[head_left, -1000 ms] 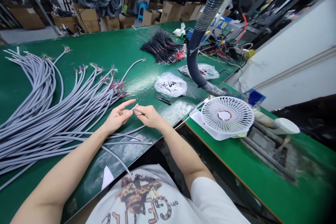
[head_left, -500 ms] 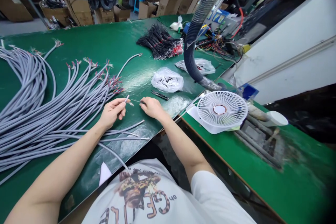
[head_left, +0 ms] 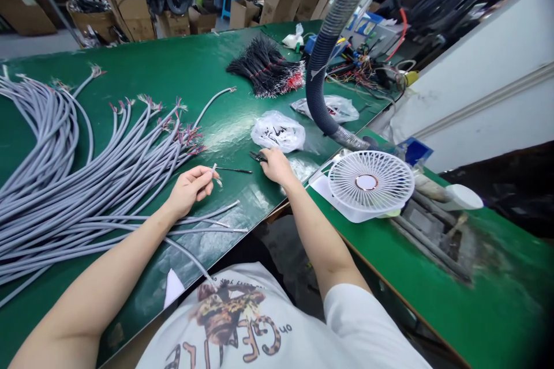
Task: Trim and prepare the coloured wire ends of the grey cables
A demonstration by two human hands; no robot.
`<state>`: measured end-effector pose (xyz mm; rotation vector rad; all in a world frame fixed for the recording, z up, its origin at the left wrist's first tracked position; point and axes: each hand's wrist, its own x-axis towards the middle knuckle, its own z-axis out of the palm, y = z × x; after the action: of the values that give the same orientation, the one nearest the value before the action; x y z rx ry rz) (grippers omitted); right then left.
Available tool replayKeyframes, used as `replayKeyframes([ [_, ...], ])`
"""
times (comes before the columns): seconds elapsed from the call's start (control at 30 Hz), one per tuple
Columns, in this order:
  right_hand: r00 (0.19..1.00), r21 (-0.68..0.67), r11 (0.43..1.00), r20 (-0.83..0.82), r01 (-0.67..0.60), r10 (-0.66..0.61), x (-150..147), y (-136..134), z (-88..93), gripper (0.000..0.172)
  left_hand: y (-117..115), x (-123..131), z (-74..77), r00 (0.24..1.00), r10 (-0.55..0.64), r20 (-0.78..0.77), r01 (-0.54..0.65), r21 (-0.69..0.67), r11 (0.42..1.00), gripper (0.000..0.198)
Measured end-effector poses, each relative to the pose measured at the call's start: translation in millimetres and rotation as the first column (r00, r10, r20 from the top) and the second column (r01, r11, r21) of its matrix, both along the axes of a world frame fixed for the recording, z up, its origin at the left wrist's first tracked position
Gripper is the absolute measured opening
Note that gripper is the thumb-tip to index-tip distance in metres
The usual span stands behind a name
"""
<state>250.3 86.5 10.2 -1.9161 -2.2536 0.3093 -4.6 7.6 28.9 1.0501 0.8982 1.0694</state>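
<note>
My left hand (head_left: 188,187) pinches the stripped end of a grey cable (head_left: 193,259) that runs back over the table edge toward my body. A thin black wire (head_left: 234,170) lies on the green table (head_left: 182,75) just right of that hand. My right hand (head_left: 273,162) rests farther right, fingers curled over small black cutters (head_left: 257,156) beside a clear plastic bag (head_left: 278,130). A big fan of grey cables (head_left: 82,173) with stripped coloured ends lies to the left.
A bundle of black wires (head_left: 267,72) lies at the back. A ribbed grey hose (head_left: 329,52) hangs down on the right. A white fan (head_left: 370,181) sits on a lower green bench, with a second bag (head_left: 329,107) and tangled wires behind it.
My right hand let go of the thin black wire, which now lies on the table, and moved right onto the cutters. My left hand kept its hold on the cable end.
</note>
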Motion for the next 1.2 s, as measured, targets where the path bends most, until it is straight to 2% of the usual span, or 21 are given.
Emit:
replayKeyframes([
  [0.07, 0.997, -0.049, 0.999, -0.077, -0.016, 0.012, 2, 1, -0.5, 0.036, -1, 1, 1.2, 1.0, 0.007, -0.012, -0.007, 0.003, 1.0, 0.039],
  [0.17, 0.993, -0.063, 0.998, -0.117, -0.03, 0.023, 3, -1, 0.7, 0.026, -2, 1, 2.4, 0.999, 0.019, -0.027, -0.019, 0.023, 1.0, 0.039],
  [0.3, 0.984, 0.019, 1.0, -0.177, -0.012, 0.015, 1, -18, 7.3, 0.014, -5, 2, 1.3, 0.995, 0.026, -0.091, -0.019, 0.075, 0.997, 0.037],
  [0.37, 0.938, 0.087, 0.996, -0.346, 0.008, 0.023, -4, -36, 14.4, 0.011, -7, 3, -0.5, 0.987, 0.05, -0.151, -0.03, 0.135, 0.99, 0.034],
  [0.4, 0.874, 0.101, 0.995, -0.484, 0.015, 0.036, -7, -47, 18.7, 0.009, -9, 4, -1.6, 0.981, 0.068, -0.184, -0.037, 0.168, 0.985, 0.033],
  [0.47, 0.657, 0.058, 0.998, -0.752, -0.021, 0.058, -16, -70, 27.7, 0.009, -12, 6, -3.9, 0.963, 0.102, -0.248, -0.046, 0.224, 0.973, 0.03],
  [0.53, 0.463, -0.042, 0.991, -0.886, -0.125, 0.02, -26, -91, 35.5, 0.013, -14, 8, -5.6, 0.943, 0.127, -0.308, -0.041, 0.271, 0.962, 0.027],
  [0.6, 0.386, -0.118, 0.969, -0.922, -0.218, -0.026, -36, -107, 40.7, 0.015, -16, 9, -5.9, 0.92, 0.145, -0.365, -0.024, 0.315, 0.949, 0.025],
  [0.73, 0.377, -0.185, 0.945, -0.923, -0.268, -0.074, -48, -121, 43.5, 0.017, -18, 9, -3.3, 0.886, 0.181, -0.427, -0.007, 0.378, 0.926, 0.021],
  [0.93, 0.375, -0.222, 0.941, -0.92, -0.255, -0.115, -49, -119, 41.7, 0.017, -19, 10, -1.1, 0.869, 0.219, -0.443, -0.02, 0.412, 0.911, 0.02],
  [1.2, 0.367, -0.217, 0.939, -0.924, -0.265, -0.11, -48, -119, 43.9, 0.016, -20, 11, 2.6, 0.853, 0.238, -0.465, -0.017, 0.431, 0.902, 0.019],
])
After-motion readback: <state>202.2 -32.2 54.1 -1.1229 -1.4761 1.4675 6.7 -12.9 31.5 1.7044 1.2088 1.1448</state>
